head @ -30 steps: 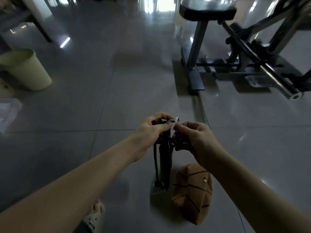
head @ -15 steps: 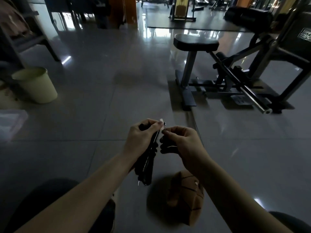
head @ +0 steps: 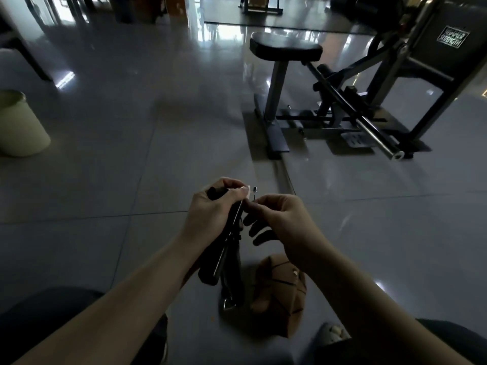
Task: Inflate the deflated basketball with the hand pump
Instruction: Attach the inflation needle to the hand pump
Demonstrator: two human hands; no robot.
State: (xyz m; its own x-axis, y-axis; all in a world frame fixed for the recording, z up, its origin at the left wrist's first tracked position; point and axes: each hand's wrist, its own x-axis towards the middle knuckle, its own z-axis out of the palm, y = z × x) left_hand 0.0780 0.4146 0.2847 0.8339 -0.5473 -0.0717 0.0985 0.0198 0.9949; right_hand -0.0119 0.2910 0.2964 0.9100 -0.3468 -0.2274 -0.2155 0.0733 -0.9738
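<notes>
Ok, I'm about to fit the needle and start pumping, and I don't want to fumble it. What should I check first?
1. Pump held firmly: ok, the left hand grips the black pump near its top.
2. Needle in hand: ok, the right hand pinches the needle.
3. Needle fitted to the pump: cannot tell, it sits close beside the pump's top end, too small and dark to judge.
4. Needle in the ball: not ok, the basketball lies collapsed on the floor below both hands.
5. Valve facing up: cannot tell, only a small pale spot shows on the ball.
</notes>
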